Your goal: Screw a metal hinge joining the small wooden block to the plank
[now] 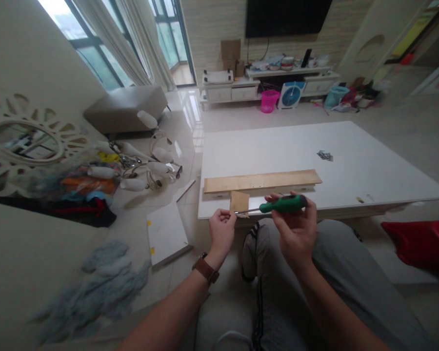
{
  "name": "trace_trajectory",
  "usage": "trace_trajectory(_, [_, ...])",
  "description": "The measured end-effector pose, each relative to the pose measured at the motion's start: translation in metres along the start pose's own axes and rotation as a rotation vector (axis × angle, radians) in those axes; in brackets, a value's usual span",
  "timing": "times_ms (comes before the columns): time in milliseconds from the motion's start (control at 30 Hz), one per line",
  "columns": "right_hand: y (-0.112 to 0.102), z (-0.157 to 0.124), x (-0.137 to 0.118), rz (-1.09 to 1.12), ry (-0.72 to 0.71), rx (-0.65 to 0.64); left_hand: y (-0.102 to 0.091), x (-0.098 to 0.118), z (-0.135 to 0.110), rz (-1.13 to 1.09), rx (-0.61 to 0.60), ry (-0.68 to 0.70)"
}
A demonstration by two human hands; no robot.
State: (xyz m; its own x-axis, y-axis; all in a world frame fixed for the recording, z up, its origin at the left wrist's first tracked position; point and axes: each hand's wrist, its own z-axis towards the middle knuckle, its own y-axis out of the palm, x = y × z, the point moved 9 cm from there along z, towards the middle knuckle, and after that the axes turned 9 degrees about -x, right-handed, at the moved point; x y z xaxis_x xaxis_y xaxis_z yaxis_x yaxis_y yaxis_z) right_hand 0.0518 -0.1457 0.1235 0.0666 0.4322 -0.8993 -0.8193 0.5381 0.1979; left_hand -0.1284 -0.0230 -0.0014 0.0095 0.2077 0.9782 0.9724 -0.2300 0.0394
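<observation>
My right hand (298, 231) is wrapped around the green handle of a screwdriver (283, 204). Its shaft points left, and the tip meets a small shiny metal piece (236, 213) at the fingers of my left hand (222, 228). Those fingers are pinched together; exactly what lies between them is too small to tell. Just behind the tip is a small tan wooden block (239, 201), lying at the near edge of a large white panel (270, 146). Beyond the block, a long wooden board (263, 180) lies across the panel.
A pile of small metal hardware (325, 155) sits on the panel's far right. On the floor to the left are a white board (167, 231), a chandelier (149, 168) and a grey fluffy heap (106, 287). A red object (420, 246) is at the right.
</observation>
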Motion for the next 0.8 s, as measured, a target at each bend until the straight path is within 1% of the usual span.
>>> trace_trajectory(233, [-0.0046, 0.0005, 0.0038, -0.008, 0.020, 0.068, 0.0004, -0.0025, 0.0003, -0.005, -0.006, -0.001])
trace_trajectory(333, [-0.0043, -0.0003, 0.0021, -0.016, 0.008, 0.067, 0.0008, -0.0029, 0.0010, -0.011, -0.004, -0.002])
trace_trajectory(467, [-0.0006, 0.0000, 0.0000, -0.017, -0.028, 0.035, 0.0007, -0.0022, 0.0016, -0.002, 0.002, 0.003])
trace_trajectory(667, [-0.0052, -0.0008, 0.0006, -0.051, -0.027, 0.083, 0.0011, -0.0011, 0.0010, 0.006, -0.008, 0.003])
trace_trajectory(800, [-0.0017, -0.0012, -0.0036, -0.023, -0.059, 0.059, 0.0009, -0.0005, 0.0005, -0.002, 0.001, 0.006])
